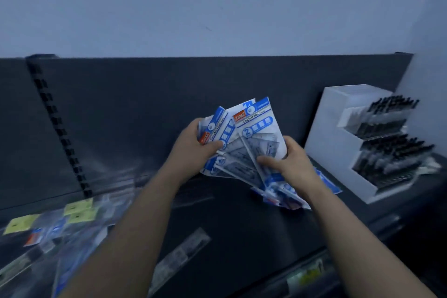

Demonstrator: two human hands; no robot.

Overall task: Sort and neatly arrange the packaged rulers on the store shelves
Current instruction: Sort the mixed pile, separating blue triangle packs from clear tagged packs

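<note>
A fanned bunch of blue-and-white "Geometric" ruler packs (251, 138) is held above the dark shelf (237, 232), in front of its back panel. My left hand (196, 145) grips the left side of the bunch, thumb across the front. My right hand (287, 162) holds the lower right side, thumb on the front pack. More blue-and-white packs (297, 195) lie in a loose heap on the shelf just under my right hand. A clear loose ruler (179, 259) lies slanted on the shelf near the front.
A white tiered display box (338, 128) with dark pens stands at the right end of the shelf. At the left lie mixed clear packs with yellow-green header cards (79, 210). A slotted upright (58, 126) divides the back panel. A pale wall rises above.
</note>
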